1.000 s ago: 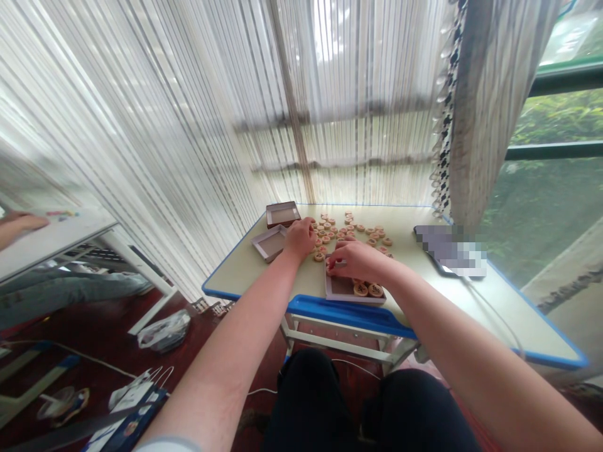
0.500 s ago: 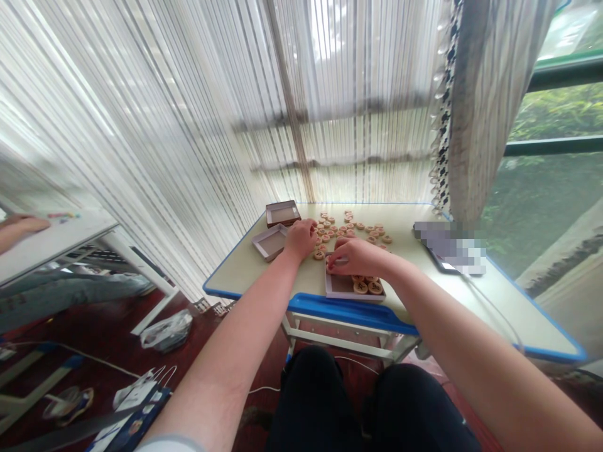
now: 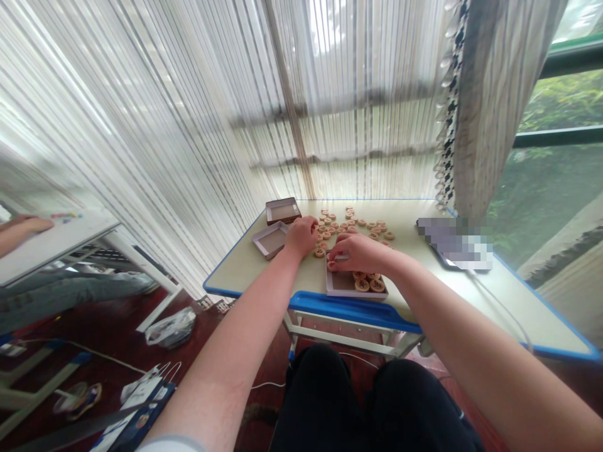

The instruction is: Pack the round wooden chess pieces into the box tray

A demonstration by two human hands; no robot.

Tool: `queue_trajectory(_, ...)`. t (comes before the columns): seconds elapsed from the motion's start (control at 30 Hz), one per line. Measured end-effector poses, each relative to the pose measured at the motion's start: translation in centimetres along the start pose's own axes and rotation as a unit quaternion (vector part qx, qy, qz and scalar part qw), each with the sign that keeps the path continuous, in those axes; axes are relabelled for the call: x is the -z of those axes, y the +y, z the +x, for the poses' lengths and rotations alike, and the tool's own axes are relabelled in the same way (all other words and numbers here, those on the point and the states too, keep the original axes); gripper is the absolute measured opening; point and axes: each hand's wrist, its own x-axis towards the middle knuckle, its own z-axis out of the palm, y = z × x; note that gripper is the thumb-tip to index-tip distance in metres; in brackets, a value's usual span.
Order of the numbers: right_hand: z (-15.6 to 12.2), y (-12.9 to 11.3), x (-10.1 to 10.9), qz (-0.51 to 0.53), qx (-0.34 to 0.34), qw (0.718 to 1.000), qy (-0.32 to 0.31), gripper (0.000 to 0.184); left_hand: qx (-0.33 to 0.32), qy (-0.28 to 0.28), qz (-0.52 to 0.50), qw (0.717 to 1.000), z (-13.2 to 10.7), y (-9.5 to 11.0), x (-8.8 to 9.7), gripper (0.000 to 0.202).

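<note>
My right hand (image 3: 360, 252) is over the near box tray (image 3: 342, 292), its fingertips closed on a round wooden Chinese chess piece (image 3: 330, 265) at the tray's left end. Larger chess pieces (image 3: 369, 285) with dark characters lie in the tray's right part. My left hand (image 3: 302, 236) rests at the left edge of the loose chess pieces (image 3: 351, 225), fingers curled; whatever they hold, if anything, is hidden. One piece (image 3: 320, 252) lies on the table between my hands. Just left of my left hand is a pale shallow box part (image 3: 270, 241).
A brown-sided box (image 3: 282, 211) stands at the table's back left. On the right lies a partly blurred-out device (image 3: 452, 245) with a cable (image 3: 502, 301). The desk (image 3: 254, 276) has a raised blue front edge (image 3: 348, 307). Another person's hand (image 3: 35, 224) rests on the table at far left.
The view has shifted slightly. Both hands stay in nearly the same places, the right one still at the left end of the tray with the chess piece.
</note>
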Motion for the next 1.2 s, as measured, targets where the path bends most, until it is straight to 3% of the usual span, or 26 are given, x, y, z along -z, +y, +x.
queue_trajectory(0.33, 0.0, 0.1, 0.1, -0.003, -0.007, 1.000, -0.004, 0.017, -0.001, -0.015, 0.008, 1.000, 0.0, 0.2, 0.3, 0.017)
queue_trajectory(0.43, -0.2, 0.9, 0.9, 0.007, -0.031, 0.999, 0.035, 0.019, -0.007, -0.018, 0.012, 1.000, -0.2, 0.1, 0.2, 0.017)
queue_trajectory(0.53, -0.5, 2.8, 1.5, 0.001, -0.127, 0.985, 0.118, 0.023, -0.018, -0.025, 0.018, 0.999, -0.1, 0.4, 0.0, 0.021)
queue_trajectory(0.7, -1.1, 6.0, 1.4, -0.056, -0.253, 0.943, 0.209, 0.027, -0.061, -0.095, 0.011, 0.994, 2.3, 1.7, -0.9, 0.036)
queue_trajectory(0.83, -1.1, 6.3, 1.0, -0.071, -0.261, 0.941, 0.204, 0.028, -0.068, -0.158, 0.014, 0.985, 5.2, 2.8, -2.1, 0.028)
queue_trajectory(0.97, -0.9, 6.2, 0.8, -0.073, -0.255, 0.944, 0.197, 0.025, -0.059, -0.193, 0.029, 0.979, 6.0, 3.0, -3.2, 0.024)
queue_trajectory(1.03, -0.7, 6.4, 0.9, -0.070, -0.257, 0.943, 0.198, 0.023, -0.066, -0.177, 0.038, 0.981, 5.7, 3.0, -3.4, 0.029)
queue_trajectory(1.2, -0.4, 7.1, 1.2, -0.057, -0.315, 0.910, 0.263, 0.029, -0.066, -0.135, 0.062, 0.987, 5.0, 3.7, -3.3, 0.034)
